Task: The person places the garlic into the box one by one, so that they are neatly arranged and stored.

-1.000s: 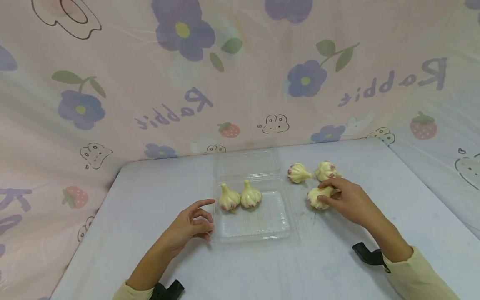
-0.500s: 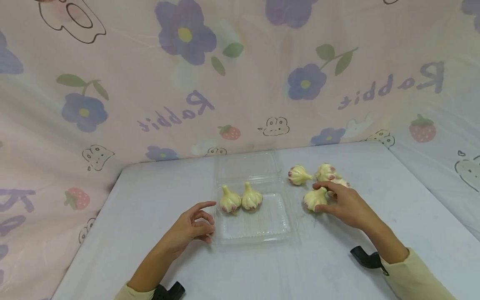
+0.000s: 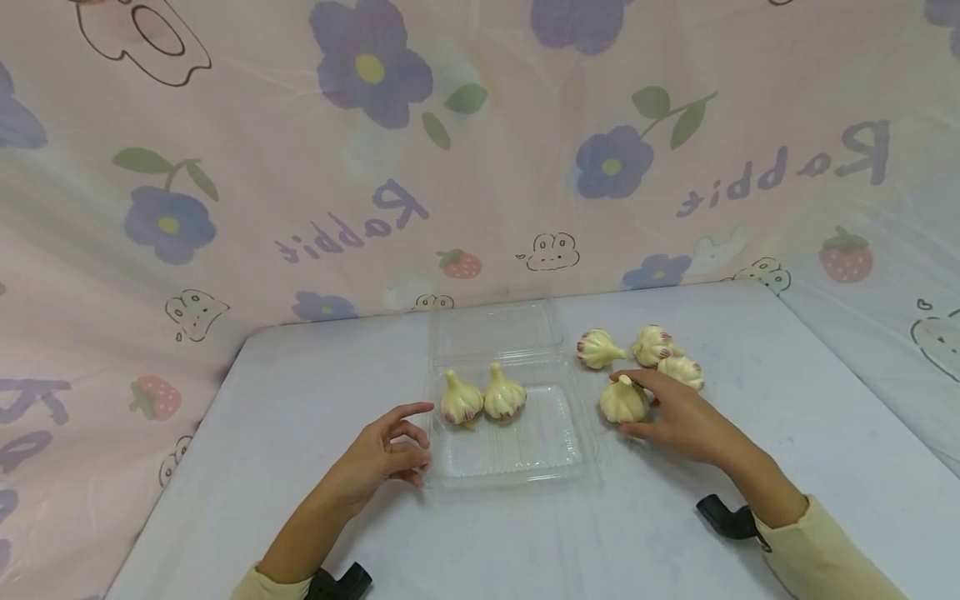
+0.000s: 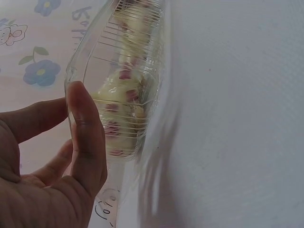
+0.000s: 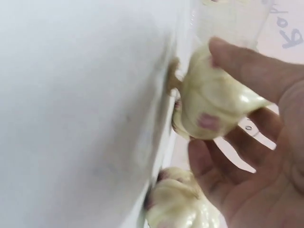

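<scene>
My right hand (image 3: 675, 419) holds a garlic bulb (image 3: 623, 402) between thumb and fingers, stem up, just right of the clear plastic container. In the right wrist view, the thumb lies along one side of that garlic bulb (image 5: 209, 95), low over the table. My left hand (image 3: 382, 454) stays at the left side of the open clear container (image 3: 510, 479), loosely bent fingers at its rim. The thumb overlaps the ribbed wall in the left wrist view. Two garlic bulbs (image 3: 461, 402) stand side by side inside the container, stems up, in its back left part.
Three more garlic bulbs lie on the white table at the back right: one (image 3: 597, 348) by the container's lid (image 3: 495, 329), one (image 3: 652, 345) further right, one (image 3: 682, 372) behind my right hand. A printed curtain (image 3: 495, 150) hangs along the table's far edge.
My right hand has moved left toward the container with the garlic bulb, its stem turning upright. The bulb behind that hand has come into view. My left hand keeps its place.
</scene>
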`<state>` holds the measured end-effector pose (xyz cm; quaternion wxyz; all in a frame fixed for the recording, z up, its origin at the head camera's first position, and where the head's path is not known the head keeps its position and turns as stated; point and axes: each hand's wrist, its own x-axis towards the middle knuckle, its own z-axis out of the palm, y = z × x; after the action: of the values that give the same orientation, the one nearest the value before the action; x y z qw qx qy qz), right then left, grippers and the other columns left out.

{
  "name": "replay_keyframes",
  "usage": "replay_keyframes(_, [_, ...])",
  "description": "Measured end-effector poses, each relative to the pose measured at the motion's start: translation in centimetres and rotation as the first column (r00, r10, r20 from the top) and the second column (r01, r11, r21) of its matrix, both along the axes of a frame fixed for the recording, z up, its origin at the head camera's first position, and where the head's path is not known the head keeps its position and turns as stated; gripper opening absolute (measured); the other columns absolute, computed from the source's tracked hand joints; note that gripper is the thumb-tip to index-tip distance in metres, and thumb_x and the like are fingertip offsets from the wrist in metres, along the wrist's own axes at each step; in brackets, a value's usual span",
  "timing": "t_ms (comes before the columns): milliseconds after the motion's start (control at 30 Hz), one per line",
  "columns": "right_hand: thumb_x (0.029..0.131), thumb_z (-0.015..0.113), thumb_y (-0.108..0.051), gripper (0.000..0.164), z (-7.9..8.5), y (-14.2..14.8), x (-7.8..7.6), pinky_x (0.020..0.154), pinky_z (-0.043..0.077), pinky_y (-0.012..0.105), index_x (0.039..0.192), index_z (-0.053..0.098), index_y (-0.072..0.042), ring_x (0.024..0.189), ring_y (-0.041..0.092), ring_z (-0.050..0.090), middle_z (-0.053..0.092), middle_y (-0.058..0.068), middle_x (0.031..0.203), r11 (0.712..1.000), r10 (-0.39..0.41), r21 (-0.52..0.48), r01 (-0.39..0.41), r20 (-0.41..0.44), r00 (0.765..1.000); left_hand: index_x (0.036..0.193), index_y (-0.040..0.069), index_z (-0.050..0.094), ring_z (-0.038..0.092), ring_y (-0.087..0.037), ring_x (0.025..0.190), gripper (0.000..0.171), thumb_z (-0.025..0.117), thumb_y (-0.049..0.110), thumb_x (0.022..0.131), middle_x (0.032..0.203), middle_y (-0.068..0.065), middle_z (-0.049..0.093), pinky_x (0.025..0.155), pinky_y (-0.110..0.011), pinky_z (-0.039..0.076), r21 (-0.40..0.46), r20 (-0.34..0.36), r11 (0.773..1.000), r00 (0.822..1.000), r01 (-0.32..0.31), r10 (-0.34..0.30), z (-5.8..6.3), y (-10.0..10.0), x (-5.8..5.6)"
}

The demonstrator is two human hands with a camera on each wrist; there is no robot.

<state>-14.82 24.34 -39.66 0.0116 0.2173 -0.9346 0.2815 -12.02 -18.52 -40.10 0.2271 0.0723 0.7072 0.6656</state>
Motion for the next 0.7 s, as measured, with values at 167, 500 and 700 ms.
replay_keyframes(167, [0.082, 0.082, -0.017, 0.065, 0.31, 0.60, 0.17, 0.089, 0.056, 0.045, 0.140, 0.053, -0.010, 0.123, 0.031, 0.056, 0.057, 0.012, 0.140, 0.998, 0.061, -0.003, -0.061, -0.022, 0.998, 0.153, 0.003, 0.031, 0.065, -0.011, 0.077, 0.070, 0.063, -0.004, 0.091, 0.102, -0.006, 0.054, 0.065, -0.027, 0.061, 0.004, 0.001, 1.000, 1.000, 0.000, 0.000, 0.08, 0.06, 0.00])
replay_keyframes(500, [0.080, 0.082, -0.011, 0.060, -0.18, 0.54, -0.15, 0.098, 0.051, 0.055, 0.134, 0.058, -0.013, 0.130, 0.040, 0.051, 0.059, 0.011, 0.137, 0.996, 0.086, -0.019, -0.087, -0.048, 0.995, 0.153, 0.003, 0.031, 0.065, -0.010, 0.076, 0.070, 0.063, -0.004, 0.091, 0.101, -0.006, 0.054, 0.065, -0.026, 0.061, 0.013, 0.007, 1.000, 1.000, -0.004, 0.004, -0.07, 0.06, 0.13])
replay_keyframes(700, [0.079, 0.082, -0.011, 0.058, -0.28, 0.31, -0.09, 0.090, 0.055, 0.045, 0.131, 0.056, -0.007, 0.117, 0.032, 0.057, 0.061, 0.010, 0.130, 0.999, 0.033, -0.014, -0.033, -0.020, 0.999, 0.152, 0.002, 0.032, 0.064, -0.010, 0.077, 0.069, 0.063, -0.004, 0.091, 0.101, -0.006, 0.053, 0.065, -0.027, 0.062, 0.011, -0.003, 1.000, 1.000, 0.003, -0.003, -0.06, 0.12, 0.13])
